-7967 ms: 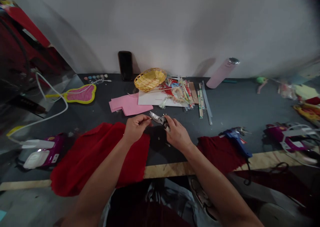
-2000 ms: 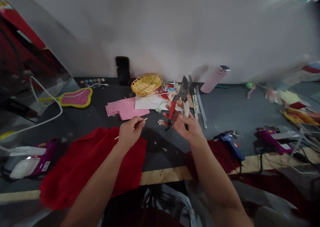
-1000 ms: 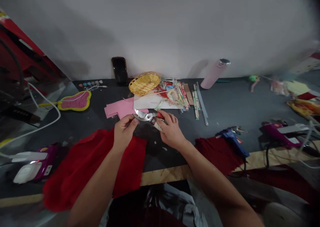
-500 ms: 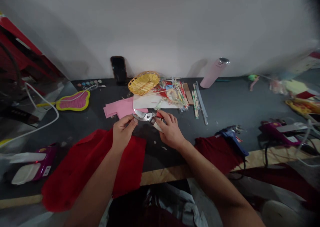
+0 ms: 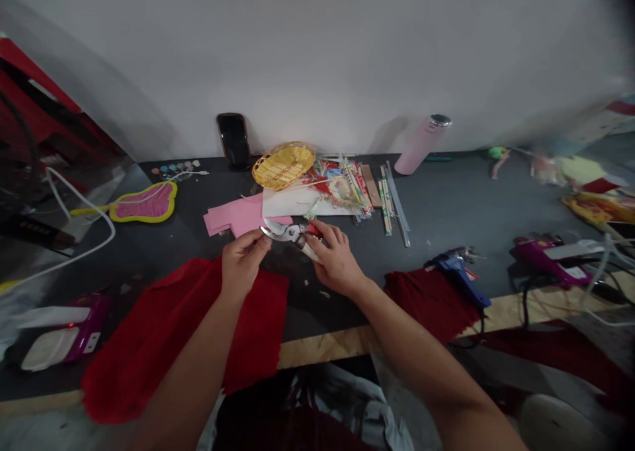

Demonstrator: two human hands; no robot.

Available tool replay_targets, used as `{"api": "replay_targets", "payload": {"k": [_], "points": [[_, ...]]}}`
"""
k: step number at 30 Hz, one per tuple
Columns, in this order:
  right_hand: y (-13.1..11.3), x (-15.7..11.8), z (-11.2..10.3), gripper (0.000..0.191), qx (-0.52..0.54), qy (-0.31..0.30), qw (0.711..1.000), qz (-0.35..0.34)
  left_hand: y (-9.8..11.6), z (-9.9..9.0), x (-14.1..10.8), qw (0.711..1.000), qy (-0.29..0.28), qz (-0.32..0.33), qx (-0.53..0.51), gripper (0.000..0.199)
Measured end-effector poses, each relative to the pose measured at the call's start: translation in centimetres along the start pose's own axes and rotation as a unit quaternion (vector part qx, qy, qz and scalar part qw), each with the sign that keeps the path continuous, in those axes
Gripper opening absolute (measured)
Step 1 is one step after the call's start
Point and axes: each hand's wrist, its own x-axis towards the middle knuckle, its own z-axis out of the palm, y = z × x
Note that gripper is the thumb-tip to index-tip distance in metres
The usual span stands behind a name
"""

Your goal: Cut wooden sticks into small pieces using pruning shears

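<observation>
My right hand [image 5: 335, 256] is wrapped round the red and white handles of the pruning shears [image 5: 288, 233], whose metal blades point left and are slightly apart. At the blade tips, my left hand [image 5: 241, 259] is pinched closed; whatever its fingertips hold, if anything, is too small to make out. Beneath my left forearm lies a red cloth [image 5: 258, 305]. Just beyond the shears are pink paper [image 5: 233, 216] and a white sheet [image 5: 282, 203].
A yellow woven basket [image 5: 284, 165] stands behind the hands, beside tassels and sticks [image 5: 360, 186]. Further back are a phone [image 5: 234, 140] and a pink bottle [image 5: 423, 145]. A dark red cloth [image 5: 431, 302] lies to the right, a pink-yellow paddle [image 5: 143, 204] to the left.
The whole view has shifted slightly. Both hands keep nearly the same pose around the shears, whose blades look about as far apart as before.
</observation>
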Motion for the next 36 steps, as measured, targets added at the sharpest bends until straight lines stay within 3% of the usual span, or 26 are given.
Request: {"api": "replay_targets", "payload": {"k": [16, 24, 29, 36], "points": [[0.2, 0.0, 0.0, 0.055, 0.005, -0.026, 1.000, 0.012, -0.1, -0.1, 0.1, 1.000, -0.010, -0.015, -0.008, 0.016], [-0.2, 0.1, -0.3, 0.043, -0.001, -0.029, 0.999, 0.033, -0.4, -0.1, 0.0, 1.000, -0.014, -0.011, -0.026, 0.015], [0.2, 0.1, 0.6, 0.063, 0.053, 0.000, 0.997, 0.049, -0.6, -0.1, 0.0, 1.000, -0.016, -0.016, -0.017, 0.020], [-0.1, 0.2, 0.2, 0.076, -0.001, -0.054, 0.996, 0.065, 0.0, 0.0, -0.1, 0.999, -0.030, -0.014, 0.029, 0.022]]}}
